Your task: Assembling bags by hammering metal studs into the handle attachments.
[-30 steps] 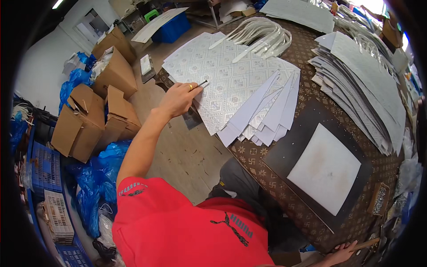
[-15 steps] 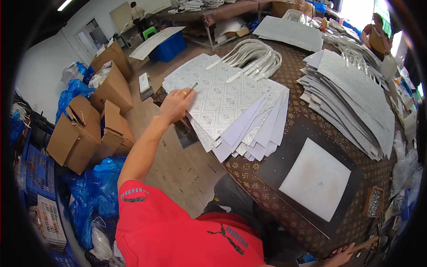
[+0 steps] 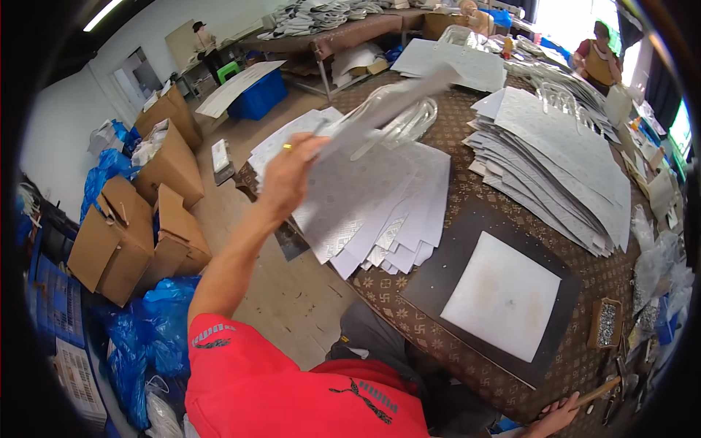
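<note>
My left hand (image 3: 286,175) is closed on the edge of a pale grey patterned sheet (image 3: 383,109), which is raised, tilted and blurred by motion. A thin metal piece sticks up at its fingertips. Below it lies a fanned stack of silvery patterned sheets (image 3: 343,212), white undersides showing on some, with a bundle of clear-looking loop handles (image 3: 420,120) on its far side. Low at the right edge, my right hand (image 3: 556,416) grips the wooden handle of a hammer (image 3: 595,393); its head is hard to make out among other tools.
A white square pad (image 3: 502,296) rests on a black board (image 3: 431,281) upon the brown patterned table. Small metal bits fill a box (image 3: 606,325) at right. Another sheet stack (image 3: 555,160) stands beyond. Cardboard boxes (image 3: 113,241) and blue bags (image 3: 157,321) line the left. Two people are further off.
My left hand has lifted one sheet off the fanned stack, swinging it up and over. My right hand keeps hold of the hammer, nearly in place. The view has shifted slightly.
</note>
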Action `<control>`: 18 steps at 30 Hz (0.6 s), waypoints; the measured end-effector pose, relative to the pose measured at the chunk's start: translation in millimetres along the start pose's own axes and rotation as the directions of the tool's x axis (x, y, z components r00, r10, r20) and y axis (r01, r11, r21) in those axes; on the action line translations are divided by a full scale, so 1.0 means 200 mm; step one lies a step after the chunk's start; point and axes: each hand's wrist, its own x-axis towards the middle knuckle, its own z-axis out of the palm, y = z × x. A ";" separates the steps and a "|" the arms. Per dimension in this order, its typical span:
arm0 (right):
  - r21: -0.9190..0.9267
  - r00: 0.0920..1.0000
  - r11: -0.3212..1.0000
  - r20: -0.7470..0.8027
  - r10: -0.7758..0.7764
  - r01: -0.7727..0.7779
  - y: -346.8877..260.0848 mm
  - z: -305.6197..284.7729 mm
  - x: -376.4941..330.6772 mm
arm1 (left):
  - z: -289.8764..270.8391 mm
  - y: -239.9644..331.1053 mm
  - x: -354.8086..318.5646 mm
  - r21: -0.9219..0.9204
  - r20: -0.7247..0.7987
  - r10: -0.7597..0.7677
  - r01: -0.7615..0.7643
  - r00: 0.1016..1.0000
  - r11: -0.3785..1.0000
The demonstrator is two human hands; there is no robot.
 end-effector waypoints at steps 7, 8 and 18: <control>0.027 0.995 0.995 -0.003 -0.099 0.099 -0.03 0.00 -0.07 | 0.25 0.64 -0.13 -0.105 -0.159 0.076 -0.093 0.984 0.990; 0.002 0.996 0.996 0.000 -0.093 0.093 0.00 -0.01 -0.06 | 0.29 0.76 -0.15 -0.175 -0.159 0.004 -0.033 0.987 0.984; -0.034 0.996 0.995 0.004 -0.092 0.092 0.00 -0.03 -0.05 | 0.43 1.39 -0.48 -0.488 0.136 0.354 -0.249 0.925 0.837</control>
